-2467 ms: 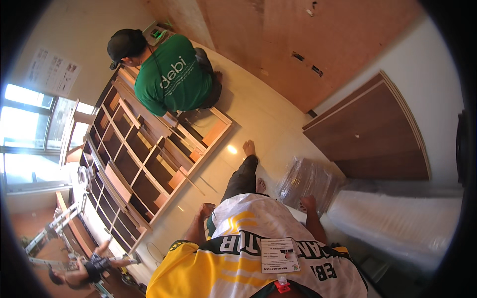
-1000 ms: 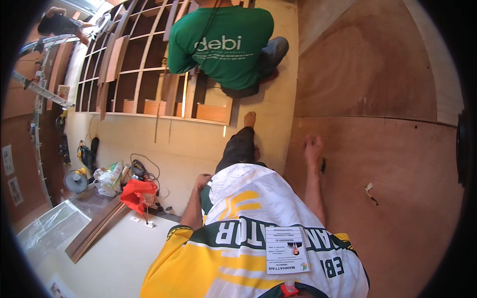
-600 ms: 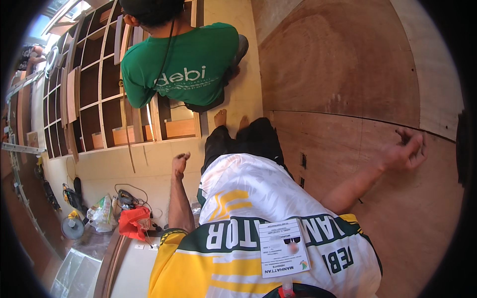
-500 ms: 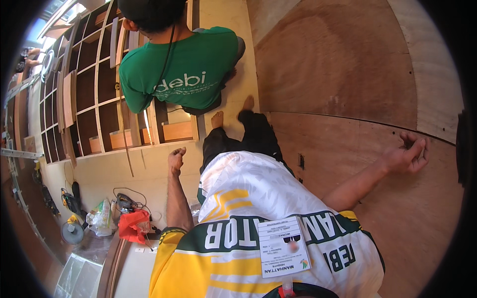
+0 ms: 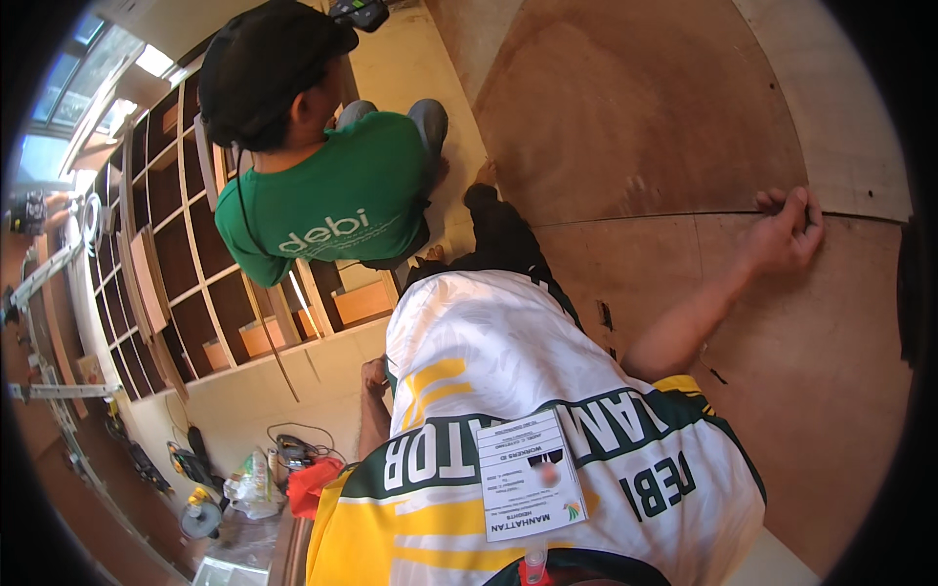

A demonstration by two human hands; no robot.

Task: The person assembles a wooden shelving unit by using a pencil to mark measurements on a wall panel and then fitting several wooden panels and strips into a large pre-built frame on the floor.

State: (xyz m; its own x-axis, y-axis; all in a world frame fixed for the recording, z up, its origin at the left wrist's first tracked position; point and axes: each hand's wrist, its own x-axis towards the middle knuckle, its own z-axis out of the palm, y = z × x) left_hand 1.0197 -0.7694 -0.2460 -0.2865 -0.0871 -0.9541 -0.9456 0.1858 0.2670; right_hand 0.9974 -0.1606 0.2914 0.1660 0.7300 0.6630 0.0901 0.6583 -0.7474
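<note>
My right hand point(image 5: 785, 227) is at the plywood panelling point(image 5: 674, 283), beside the dark seam between two sheets. Its fingers are curled together; whatever they may hold is too small to make out. Down at my left side, my left hand point(image 5: 374, 376) hangs close to the hem of my white, green and yellow shirt point(image 5: 489, 342). Those fingers are curled in, with nothing visible in them. A white badge card point(image 5: 532, 476) lies on my chest.
A co-worker in a green shirt point(image 5: 332, 195) and black cap crouches ahead, beside a wooden grid frame point(image 5: 186, 234). At lower left are a red bag point(image 5: 311, 485), a clear plastic bag point(image 5: 256, 493), several corded power tools and a yellow-topped round tool point(image 5: 200, 513).
My left hand has drawn back from over the floor to beside my shirt. My right hand has shifted up to the seam. The co-worker's head has turned right.
</note>
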